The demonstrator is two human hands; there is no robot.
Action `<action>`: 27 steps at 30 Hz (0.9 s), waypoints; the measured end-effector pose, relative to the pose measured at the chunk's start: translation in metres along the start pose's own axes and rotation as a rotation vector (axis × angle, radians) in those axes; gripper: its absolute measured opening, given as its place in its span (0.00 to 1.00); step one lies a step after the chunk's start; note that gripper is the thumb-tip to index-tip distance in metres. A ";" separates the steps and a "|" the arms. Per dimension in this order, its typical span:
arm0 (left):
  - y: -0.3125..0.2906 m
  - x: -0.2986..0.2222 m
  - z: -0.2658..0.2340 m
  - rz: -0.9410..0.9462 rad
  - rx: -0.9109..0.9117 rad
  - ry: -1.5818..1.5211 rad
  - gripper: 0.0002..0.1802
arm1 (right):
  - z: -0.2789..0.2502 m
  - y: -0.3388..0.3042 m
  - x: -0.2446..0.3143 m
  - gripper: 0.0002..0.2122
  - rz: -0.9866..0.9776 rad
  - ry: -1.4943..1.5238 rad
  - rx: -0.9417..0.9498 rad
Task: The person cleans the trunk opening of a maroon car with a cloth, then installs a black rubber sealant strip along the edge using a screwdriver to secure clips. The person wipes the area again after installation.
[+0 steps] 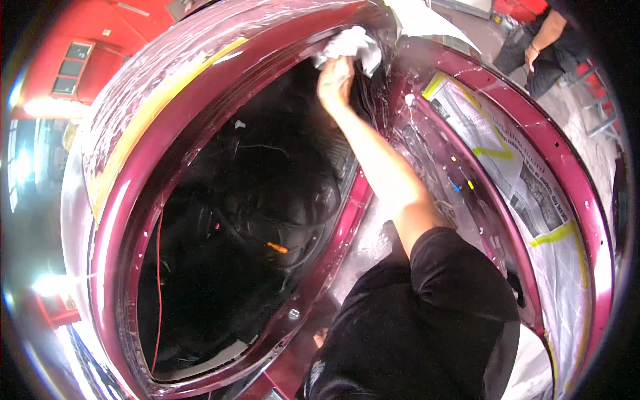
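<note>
My right arm reaches forward to the upper corner of a dark red car's door opening. There my right hand (336,83) is closed around a crumpled white cloth (351,44), held against or close to the frame (287,50). Whether it is fabric or paper is hard to tell. Only a small bit of my left hand (321,337) shows beside my black shirt, near the door sill (293,313). Its fingers are hidden.
The open door (567,153) on the right carries newspaper (533,193) and yellow tape. Clear film (127,100) covers the roof. A red cord (159,287) hangs in the dark interior, near an orange object (277,247). Another person (543,47) is at the far right.
</note>
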State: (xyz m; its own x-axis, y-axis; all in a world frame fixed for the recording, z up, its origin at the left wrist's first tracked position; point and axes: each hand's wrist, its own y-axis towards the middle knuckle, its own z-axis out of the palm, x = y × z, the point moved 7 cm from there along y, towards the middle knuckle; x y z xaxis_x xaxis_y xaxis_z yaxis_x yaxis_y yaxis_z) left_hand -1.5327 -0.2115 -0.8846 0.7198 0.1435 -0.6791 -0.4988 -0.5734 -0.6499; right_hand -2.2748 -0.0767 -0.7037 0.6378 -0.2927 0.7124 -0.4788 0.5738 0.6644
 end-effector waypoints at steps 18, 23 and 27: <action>0.083 0.004 0.032 0.250 -0.090 -0.287 0.05 | -0.008 -0.009 0.189 0.12 0.191 0.187 0.198; 0.075 0.001 0.024 0.261 -0.196 -0.076 0.06 | -0.010 -0.084 0.346 0.16 -0.069 0.401 0.331; 0.083 0.017 0.026 0.227 -0.226 -0.216 0.07 | -0.008 -0.139 0.471 0.10 -0.199 1.109 0.829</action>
State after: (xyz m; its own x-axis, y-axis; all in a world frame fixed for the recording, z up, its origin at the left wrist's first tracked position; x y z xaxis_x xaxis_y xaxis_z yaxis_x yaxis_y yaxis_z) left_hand -1.5745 -0.2356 -0.9596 0.4727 0.1452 -0.8692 -0.4978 -0.7699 -0.3994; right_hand -1.9036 -0.2880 -0.4624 0.6887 0.6588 0.3027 -0.2892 -0.1331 0.9480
